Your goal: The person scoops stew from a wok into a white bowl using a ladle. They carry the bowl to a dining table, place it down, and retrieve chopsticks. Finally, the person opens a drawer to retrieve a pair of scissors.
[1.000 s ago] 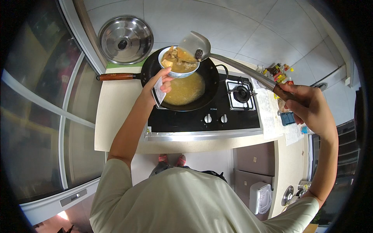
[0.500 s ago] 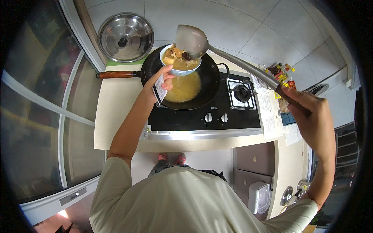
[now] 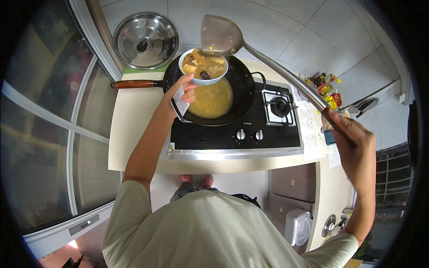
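My left hand (image 3: 184, 91) grips a small blue-and-white bowl (image 3: 206, 82) from below its near rim, over the wok. Yellowish broth with pale chunks and a dark red piece fills much of the bowl. In my right hand (image 3: 353, 129), fingers wrapped round the handle's end, is a long metal wok spatula (image 3: 222, 36). Its blade hangs tilted just above the bowl's far right side, with a few yellow bits stuck on it. Beneath sits the black wok (image 3: 243, 85), holding cloudy yellow soup (image 3: 212, 100).
The wok's wooden handle (image 3: 136, 84) points left. Behind it a steel lid (image 3: 156, 42) leans against the tiled wall. On the right are a bare gas burner (image 3: 280, 106) and several seasoning bottles (image 3: 322, 82). A sliding glass door (image 3: 40, 156) stands at the left.
The spatula blade has lifted up and back from the bowl, uncovering the food in it. My right hand has shifted slightly left, and the bowl has moved a little left and away.
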The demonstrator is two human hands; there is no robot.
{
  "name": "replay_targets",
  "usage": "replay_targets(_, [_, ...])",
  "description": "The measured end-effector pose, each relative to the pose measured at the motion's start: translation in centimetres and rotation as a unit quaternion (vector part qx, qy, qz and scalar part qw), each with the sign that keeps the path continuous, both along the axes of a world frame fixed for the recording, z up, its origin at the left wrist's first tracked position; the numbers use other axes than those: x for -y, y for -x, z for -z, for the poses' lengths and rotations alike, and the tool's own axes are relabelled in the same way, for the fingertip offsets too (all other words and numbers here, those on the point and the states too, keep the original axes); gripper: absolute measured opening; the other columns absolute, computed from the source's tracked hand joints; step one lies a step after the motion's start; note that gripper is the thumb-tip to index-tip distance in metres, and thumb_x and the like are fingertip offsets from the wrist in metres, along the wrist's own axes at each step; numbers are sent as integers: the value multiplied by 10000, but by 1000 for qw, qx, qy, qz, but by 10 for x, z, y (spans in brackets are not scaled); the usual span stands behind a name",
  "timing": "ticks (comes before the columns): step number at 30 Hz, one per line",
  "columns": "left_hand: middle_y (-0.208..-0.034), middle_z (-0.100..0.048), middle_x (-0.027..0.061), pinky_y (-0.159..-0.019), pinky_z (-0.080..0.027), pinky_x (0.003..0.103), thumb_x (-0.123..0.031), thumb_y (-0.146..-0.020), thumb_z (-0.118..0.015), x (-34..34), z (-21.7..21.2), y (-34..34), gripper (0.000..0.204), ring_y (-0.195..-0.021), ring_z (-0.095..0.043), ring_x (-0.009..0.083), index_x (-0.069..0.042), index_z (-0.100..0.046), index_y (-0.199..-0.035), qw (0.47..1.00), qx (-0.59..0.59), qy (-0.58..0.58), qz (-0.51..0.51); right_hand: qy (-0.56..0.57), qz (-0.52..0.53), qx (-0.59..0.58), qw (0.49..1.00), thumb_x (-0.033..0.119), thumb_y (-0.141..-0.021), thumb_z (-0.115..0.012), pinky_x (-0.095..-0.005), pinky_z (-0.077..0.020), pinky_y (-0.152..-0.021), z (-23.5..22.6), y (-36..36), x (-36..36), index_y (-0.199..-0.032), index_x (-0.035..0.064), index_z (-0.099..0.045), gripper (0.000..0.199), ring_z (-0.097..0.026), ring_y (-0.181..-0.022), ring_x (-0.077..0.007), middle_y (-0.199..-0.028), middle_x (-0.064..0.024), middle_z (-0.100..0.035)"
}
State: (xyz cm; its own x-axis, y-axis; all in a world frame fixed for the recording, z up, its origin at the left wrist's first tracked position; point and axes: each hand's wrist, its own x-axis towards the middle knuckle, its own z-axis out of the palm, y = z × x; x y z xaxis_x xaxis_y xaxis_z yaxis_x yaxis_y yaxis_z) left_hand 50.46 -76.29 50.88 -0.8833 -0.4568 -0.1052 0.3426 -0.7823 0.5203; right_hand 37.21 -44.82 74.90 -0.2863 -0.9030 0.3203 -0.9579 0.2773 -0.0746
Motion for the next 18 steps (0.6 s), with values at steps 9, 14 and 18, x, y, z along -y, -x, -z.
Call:
replay_targets(9, [-719, -559, 47, -365, -263, 193, -188, -832, -541, 4, 11, -48, 135, -370, -314, 47, -70, -476, -822, 997, 8, 41, -61, -122, 141, 368, 911, 44, -816, -499, -193, -323, -373, 20, 60, 45, -1156, 21, -508, 341, -423, -426, -48, -673, -48, -568])
replay_targets(14, [-740, -611, 66, -378, -270, 198, -192, -817, -562, -3, 2, -74, 138, -362, -321, 48, -73, -519, -761, 993, 37, 41, -103, -281, 149, 258, 912, 92, -799, -517, -192, -400, -376, 39, 84, 95, -1044, 36, -589, 261, -498, -442, -79, -650, -71, -579])
replay_targets(18, [-769, -620, 90, -384, -277, 208, -207, -814, -562, -6, 1, -92, 149, -357, -324, 56, -65, -530, -781, 989, 60, 22, -137, -359, 176, 265, 877, 89, -784, -512, -200, -443, -409, 42, 87, 127, -1017, 40, -606, 256, -519, -468, -95, -648, -74, -583])
